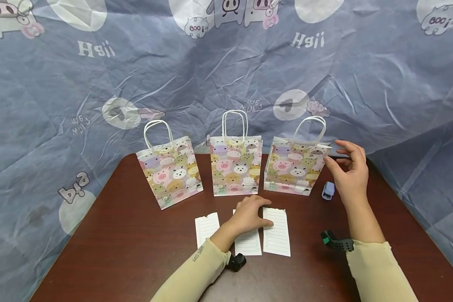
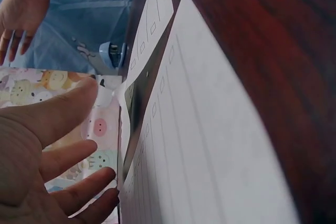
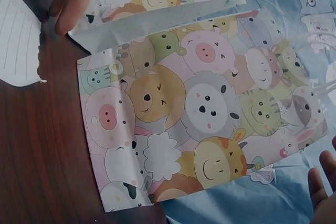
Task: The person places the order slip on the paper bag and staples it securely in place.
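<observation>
Rightmost animal-print gift bag (image 1: 296,167): long axis roughly upright. Right hand (image 1: 350,173) nearer, just right of bag; left hand (image 1: 247,214) front-left. Both hands' fingers parted, empty.

Head camera: above the counter (image 1: 136,251), facing forward-down toward its far edge. Left wrist: close, low across a sheet (image 2: 210,129). Right wrist: close, facing the rightmost bag (image 3: 210,108); both wrist views probably share it.

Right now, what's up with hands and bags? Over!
Left hand open over papers. Right hand open beside right bag. Three bags in a row. Stapler nearby, possibly in the way.
</observation>
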Demonstrator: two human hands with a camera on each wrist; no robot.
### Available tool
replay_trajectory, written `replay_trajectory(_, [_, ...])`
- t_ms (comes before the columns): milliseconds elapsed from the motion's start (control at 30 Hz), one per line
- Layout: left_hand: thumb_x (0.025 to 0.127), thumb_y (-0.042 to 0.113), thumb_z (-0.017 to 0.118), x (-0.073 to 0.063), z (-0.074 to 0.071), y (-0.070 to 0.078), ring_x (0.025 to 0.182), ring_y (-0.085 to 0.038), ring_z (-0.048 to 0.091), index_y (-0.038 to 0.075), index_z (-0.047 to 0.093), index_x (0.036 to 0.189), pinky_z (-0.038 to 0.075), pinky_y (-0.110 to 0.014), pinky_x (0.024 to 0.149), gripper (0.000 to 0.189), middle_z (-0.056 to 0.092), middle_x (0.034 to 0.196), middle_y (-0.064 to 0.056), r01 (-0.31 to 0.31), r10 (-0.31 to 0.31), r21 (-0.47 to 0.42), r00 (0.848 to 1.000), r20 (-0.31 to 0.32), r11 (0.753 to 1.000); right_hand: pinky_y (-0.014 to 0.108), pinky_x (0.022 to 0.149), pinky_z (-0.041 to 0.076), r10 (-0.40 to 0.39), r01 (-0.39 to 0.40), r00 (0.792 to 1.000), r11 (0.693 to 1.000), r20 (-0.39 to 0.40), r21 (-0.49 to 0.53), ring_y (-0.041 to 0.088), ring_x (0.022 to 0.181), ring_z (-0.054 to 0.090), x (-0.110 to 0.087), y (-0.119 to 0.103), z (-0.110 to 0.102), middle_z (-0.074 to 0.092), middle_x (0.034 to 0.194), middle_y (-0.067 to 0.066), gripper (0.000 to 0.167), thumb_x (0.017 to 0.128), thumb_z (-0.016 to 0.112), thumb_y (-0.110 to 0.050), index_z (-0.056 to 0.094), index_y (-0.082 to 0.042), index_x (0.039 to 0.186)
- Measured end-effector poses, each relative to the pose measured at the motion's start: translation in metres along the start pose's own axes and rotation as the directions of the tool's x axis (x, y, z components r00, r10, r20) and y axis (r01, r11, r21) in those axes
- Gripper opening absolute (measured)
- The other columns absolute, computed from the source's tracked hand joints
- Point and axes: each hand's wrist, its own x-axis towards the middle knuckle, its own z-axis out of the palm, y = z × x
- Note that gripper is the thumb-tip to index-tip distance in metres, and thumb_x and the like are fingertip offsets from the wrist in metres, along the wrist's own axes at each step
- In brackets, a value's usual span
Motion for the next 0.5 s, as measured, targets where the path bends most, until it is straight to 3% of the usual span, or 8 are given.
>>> replay_trajectory(200, [0.079,0.038,0.084,0.000,-0.001,0.000,0.127,-0.025,0.051,0.019,0.064,0.134,0.040,-0.038,0.091,0.061,0.060,0.136,-0.001,0.032,-0.032,0.032,0.999,0.013,0.999,0.017,0.090,0.040,0.070,-0.071,0.996,0.997,0.053,0.011,0.001,0.116,0.048,0.002,-0.014,0.001,0.048,0.133,-0.018,0.052,0.088,0.070,0.003,0.059,-0.007,0.137])
replay_trajectory(400, [0.078,0.040,0.085,0.001,0.002,-0.007,0.126,-0.022,0.049,0.022,0.064,0.134,0.038,-0.033,0.089,0.062,0.057,0.137,0.001,0.013,-0.015,0.096,1.000,0.022,0.995,0.012,0.086,0.044,0.178,-0.185,0.977,0.981,0.114,0.055,0.006,0.113,0.050,0.010,0.007,0.005,0.046,0.131,-0.018,0.058,0.091,0.069,-0.001,0.054,-0.021,0.144])
replay_trajectory(500, [0.077,0.041,0.086,0.002,0.004,-0.010,0.125,-0.021,0.048,0.023,0.065,0.133,0.037,-0.032,0.088,0.063,0.056,0.137,0.002,-0.005,0.003,0.134,1.000,0.020,0.991,0.009,0.079,0.046,0.194,-0.203,0.969,0.978,0.151,0.048,0.007,0.105,0.051,0.013,0.016,0.008,0.046,0.129,-0.018,0.057,0.092,0.069,-0.003,0.054,-0.019,0.144])
